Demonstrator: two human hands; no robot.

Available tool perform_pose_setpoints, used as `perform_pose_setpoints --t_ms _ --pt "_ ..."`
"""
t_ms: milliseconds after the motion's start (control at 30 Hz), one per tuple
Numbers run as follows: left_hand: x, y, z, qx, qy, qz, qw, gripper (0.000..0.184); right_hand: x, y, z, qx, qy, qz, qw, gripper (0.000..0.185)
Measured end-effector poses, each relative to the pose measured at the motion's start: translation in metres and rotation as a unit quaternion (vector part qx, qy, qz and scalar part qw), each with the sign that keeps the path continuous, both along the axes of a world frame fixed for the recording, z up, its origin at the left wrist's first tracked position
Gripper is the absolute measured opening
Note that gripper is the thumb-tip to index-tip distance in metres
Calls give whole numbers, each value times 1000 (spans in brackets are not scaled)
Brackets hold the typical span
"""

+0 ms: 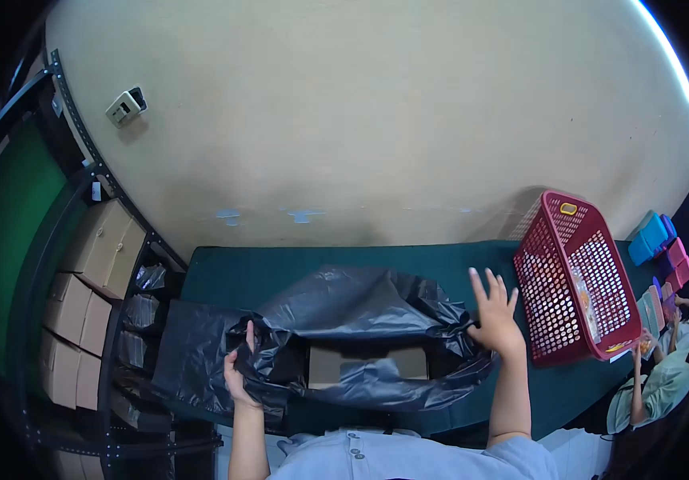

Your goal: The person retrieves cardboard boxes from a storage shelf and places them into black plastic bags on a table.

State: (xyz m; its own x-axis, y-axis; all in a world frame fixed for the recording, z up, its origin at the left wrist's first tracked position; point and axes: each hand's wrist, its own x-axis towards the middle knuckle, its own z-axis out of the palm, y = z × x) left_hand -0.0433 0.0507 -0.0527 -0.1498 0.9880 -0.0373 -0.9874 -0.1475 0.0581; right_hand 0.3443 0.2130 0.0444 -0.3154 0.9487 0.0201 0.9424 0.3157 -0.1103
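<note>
A large black plastic bag [344, 308] lies across the green-covered table, its mouth spread open towards me. Inside the mouth a brown cardboard surface [332, 364] shows, partly covered by the film. My left hand [240, 372] holds the bag's left edge, fingers closed around the plastic. At the right end of the opening is my right hand [495, 316], with its fingers spread and its palm against the bag's edge. Flat black plastic [188, 352] extends to the left, beyond my left hand.
A red perforated basket [552, 308] stands on the table [216, 272] at the right. Shelves with cardboard boxes [72, 308] and wrapped packets line the left. Coloured containers [652, 236] and a co-worker in light green [664, 384] are at the far right.
</note>
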Motion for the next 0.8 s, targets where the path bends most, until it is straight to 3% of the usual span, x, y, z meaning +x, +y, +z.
perform_pose_setpoints --t_ms 33,67,133,167,200,267,333,367,400,433,467,500,533,600,667,733,800 --pt "2 -1 -1 -3 1 0 1000 64 -20 -12 15 65 -1 56 996 97" --pt "4 0 -3 -25 -8 -1 1000 62 -39 -22 22 52 57 139 987 91" --pt "4 3 -10 -67 -24 -1 997 59 -69 -33 15 -46 58 309 948 94" --pt "1 3 -17 -59 19 -15 998 56 -85 -37 0 -39 48 345 937 99" --pt "2 2 -15 -60 20 -13 998 56 -101 -38 -10 -7 -49 344 938 93" --pt "3 4 -11 -30 -53 -21 998 58 -119 -20 -50 140 -89 357 919 80" --pt "-2 1 -11 -56 -14 -36 998 58 -127 11 -77 132 -10 365 922 76" --pt "-6 0 -12 -82 23 -51 995 58 -131 27 -66 29 86 360 929 70" --pt "-10 -1 -14 -107 60 -65 990 58 -131 41 -52 -155 75 278 945 57" --pt "-25 -5 -33 -176 99 -74 977 54 -128 68 -71 -117 182 335 917 45" --pt "-33 -9 -35 -176 99 -72 977 54 -131 90 -61 -268 218 297 890 50" --pt "-39 -12 -35 -199 172 -112 958 50 -132 117 -65 -382 188 312 849 50" --pt "-44 -15 -37 -221 244 -151 932 48 -133 126 -45 -526 130 238 806 39" --pt "-55 -31 -57 -222 247 -148 931 43 -134 159 -54 -661 151 200 708 31" --pt "-60 -33 -66 -237 165 -141 947 37 -140 174 -74 -669 171 196 696 30" --pt "-64 -21 -65 -284 197 -117 931 37 -144 179 -99 -648 264 208 684 32" --pt "-79 -6 -60 -412 480 -153 759 50 -146 184 -114 -661 286 155 676 36"
